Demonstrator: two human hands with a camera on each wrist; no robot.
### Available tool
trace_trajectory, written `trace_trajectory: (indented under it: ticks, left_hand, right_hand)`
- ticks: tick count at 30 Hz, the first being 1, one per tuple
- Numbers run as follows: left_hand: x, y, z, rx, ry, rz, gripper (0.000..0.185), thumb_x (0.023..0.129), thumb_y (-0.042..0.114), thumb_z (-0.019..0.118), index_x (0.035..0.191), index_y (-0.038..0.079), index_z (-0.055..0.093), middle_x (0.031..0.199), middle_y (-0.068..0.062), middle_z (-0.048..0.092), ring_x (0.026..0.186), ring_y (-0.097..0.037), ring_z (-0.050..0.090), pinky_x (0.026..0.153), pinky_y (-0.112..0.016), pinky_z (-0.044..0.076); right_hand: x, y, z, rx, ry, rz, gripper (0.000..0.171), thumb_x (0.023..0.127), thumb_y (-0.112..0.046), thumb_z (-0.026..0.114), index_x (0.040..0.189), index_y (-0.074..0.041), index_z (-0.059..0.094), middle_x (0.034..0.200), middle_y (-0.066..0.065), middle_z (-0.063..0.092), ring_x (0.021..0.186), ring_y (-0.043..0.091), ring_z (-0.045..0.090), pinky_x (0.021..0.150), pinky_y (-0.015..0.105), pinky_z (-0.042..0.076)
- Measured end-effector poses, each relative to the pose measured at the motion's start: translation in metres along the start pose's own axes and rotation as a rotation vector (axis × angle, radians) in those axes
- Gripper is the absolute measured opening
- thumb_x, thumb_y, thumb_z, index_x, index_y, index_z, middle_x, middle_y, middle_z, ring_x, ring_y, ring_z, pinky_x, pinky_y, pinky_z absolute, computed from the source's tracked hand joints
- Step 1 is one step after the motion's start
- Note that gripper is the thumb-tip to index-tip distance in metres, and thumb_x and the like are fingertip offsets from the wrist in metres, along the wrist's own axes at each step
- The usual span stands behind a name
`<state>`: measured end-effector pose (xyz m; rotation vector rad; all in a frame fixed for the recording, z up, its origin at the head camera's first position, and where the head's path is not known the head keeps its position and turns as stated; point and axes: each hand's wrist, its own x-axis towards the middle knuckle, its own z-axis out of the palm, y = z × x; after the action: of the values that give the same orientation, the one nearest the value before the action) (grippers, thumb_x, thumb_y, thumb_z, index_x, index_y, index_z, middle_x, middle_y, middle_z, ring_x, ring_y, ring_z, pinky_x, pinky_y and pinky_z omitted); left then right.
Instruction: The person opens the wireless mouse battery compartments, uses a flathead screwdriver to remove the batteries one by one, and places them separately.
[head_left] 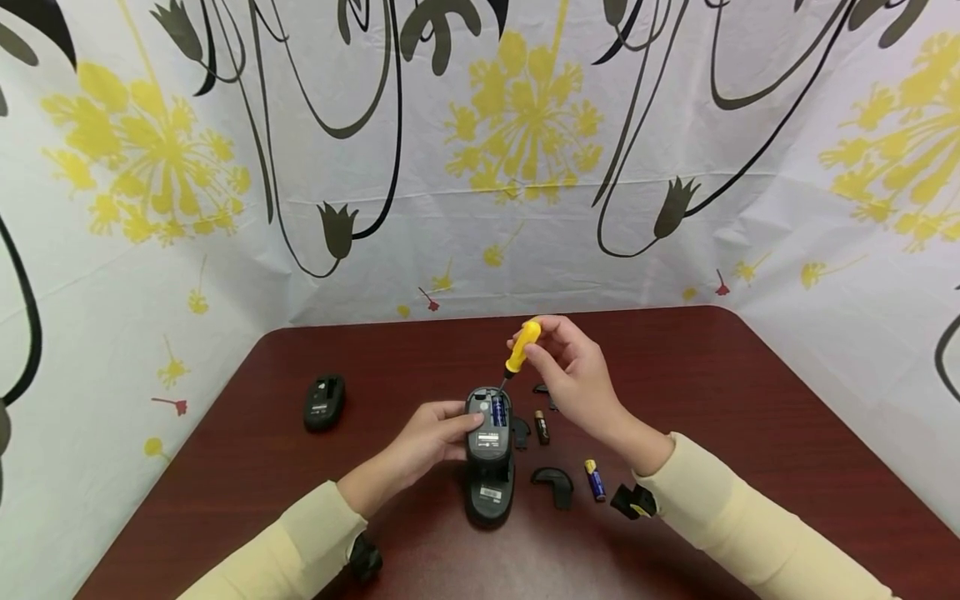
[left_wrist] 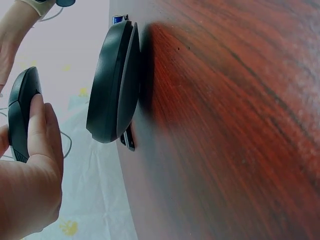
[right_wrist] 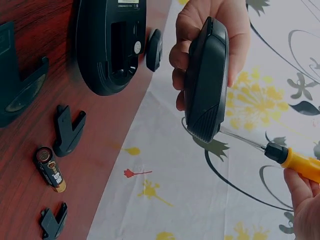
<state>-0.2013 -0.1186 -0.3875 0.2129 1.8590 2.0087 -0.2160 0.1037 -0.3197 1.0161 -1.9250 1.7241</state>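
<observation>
Right now the left hand (head_left: pixel 431 437) is gripping a dark grey plastic computer mouse (head_left: pixel 489 417) from its left side, held raised above the dark red wooden table (head_left: pixel 750 400), underside up, long axis running away from the person. Meanwhile the right hand (head_left: pixel 573 371) is pinching a yellow-handled screwdriver (head_left: pixel 521 350), its shaft slanting down-left into the mouse's far end.

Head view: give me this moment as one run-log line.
left hand: holds mouse, underside up | right hand: grips screwdriver, tip in battery bay | table: two more mice, loose batteries, covers
</observation>
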Motion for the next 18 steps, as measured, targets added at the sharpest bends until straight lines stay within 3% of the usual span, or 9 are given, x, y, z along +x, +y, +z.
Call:
trace_trajectory:
  ticks: [5, 8, 13, 18]
  left_hand:
    - [-0.0007, 0.0007, -0.0003, 0.009, 0.003, -0.001, 0.048, 0.095, 0.023, 0.064, 0.13, -0.01, 0.054, 0.109, -0.018, 0.067, 0.086, -0.022, 0.069, 0.077, -0.036, 0.057]
    - [-0.0014, 0.0007, -0.0005, 0.01, 0.002, 0.003, 0.048, 0.096, 0.022, 0.064, 0.13, -0.01, 0.053, 0.108, -0.018, 0.067, 0.086, -0.022, 0.069, 0.077, -0.036, 0.057]
    - [-0.0023, 0.0008, -0.0007, 0.012, -0.006, 0.012, 0.048, 0.096, 0.022, 0.064, 0.129, -0.01, 0.054, 0.108, -0.017, 0.067, 0.087, -0.021, 0.068, 0.076, -0.035, 0.057]
    - [-0.001, -0.0009, -0.0007, 0.003, -0.013, 0.019, 0.047, 0.095, 0.021, 0.064, 0.129, -0.011, 0.053, 0.108, -0.018, 0.067, 0.087, -0.021, 0.068, 0.076, -0.035, 0.057]
  right_hand:
    - [-0.0017, 0.0002, 0.001, -0.066, -0.046, -0.058, 0.021, 0.096, 0.007, 0.055, 0.116, 0.0, 0.056, 0.11, 0.011, 0.068, 0.087, 0.021, 0.066, 0.062, 0.024, 0.052]
    - [-0.0025, -0.0015, 0.0021, -0.079, -0.095, -0.093, 0.025, 0.094, 0.009, 0.055, 0.117, -0.001, 0.055, 0.112, 0.012, 0.068, 0.088, 0.021, 0.066, 0.059, 0.025, 0.048]
    - [-0.0046, -0.0037, 0.0052, -0.112, -0.144, -0.134, 0.033, 0.093, 0.009, 0.057, 0.123, -0.003, 0.056, 0.112, 0.01, 0.067, 0.091, 0.02, 0.067, 0.073, 0.027, 0.055]
    - [-0.008, -0.0021, 0.0089, -0.155, -0.179, -0.195, 0.035, 0.091, 0.011, 0.06, 0.123, -0.003, 0.059, 0.112, 0.008, 0.067, 0.095, 0.018, 0.067, 0.076, 0.031, 0.057]
